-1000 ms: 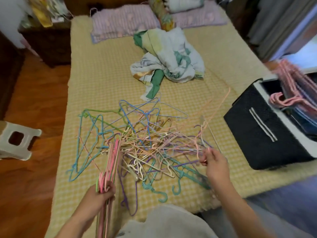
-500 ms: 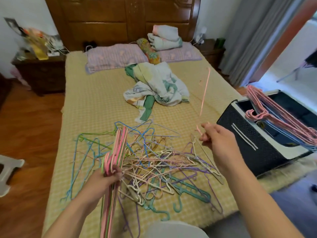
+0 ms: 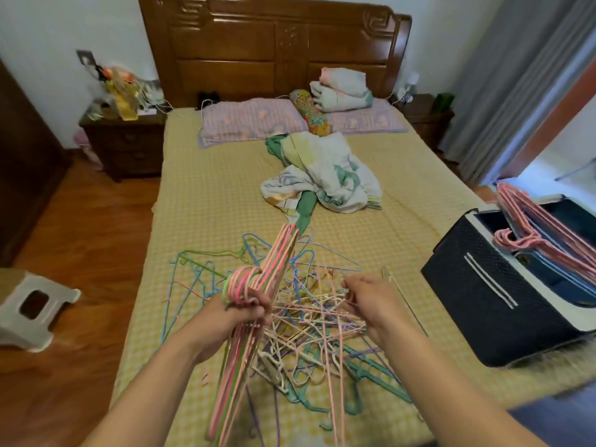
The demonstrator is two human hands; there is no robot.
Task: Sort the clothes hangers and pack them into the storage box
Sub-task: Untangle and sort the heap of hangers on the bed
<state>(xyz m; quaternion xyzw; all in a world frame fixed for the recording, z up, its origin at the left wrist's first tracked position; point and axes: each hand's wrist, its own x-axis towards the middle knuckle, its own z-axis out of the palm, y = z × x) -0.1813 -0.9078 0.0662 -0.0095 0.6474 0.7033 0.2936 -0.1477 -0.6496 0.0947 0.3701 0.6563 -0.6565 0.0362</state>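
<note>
The left hand (image 3: 240, 309) grips a bundle (image 3: 254, 298) of thin pink and green hangers just below their hooks, fingers curled round it; its long axis runs from near, low in the view, up and away toward the far side of the bed (image 3: 206, 204). The right hand (image 3: 371, 298), just right of it, pinches a thin pink hanger (image 3: 332, 309) that lies leftward toward the bundle, so the left hand is the nearer receiver. Beneath both sprawls the pile (image 3: 309, 321) of wire-thin hangers, pink, cream, purple, blue and teal, hooks and bars interlocked on the yellow checked cover. Right of the pile stands the box (image 3: 483, 304), dark quilted fabric with a white rim, pink hangers already stacked inside. Farther off lies a crumpled sheet (image 3: 325, 175).
</note>
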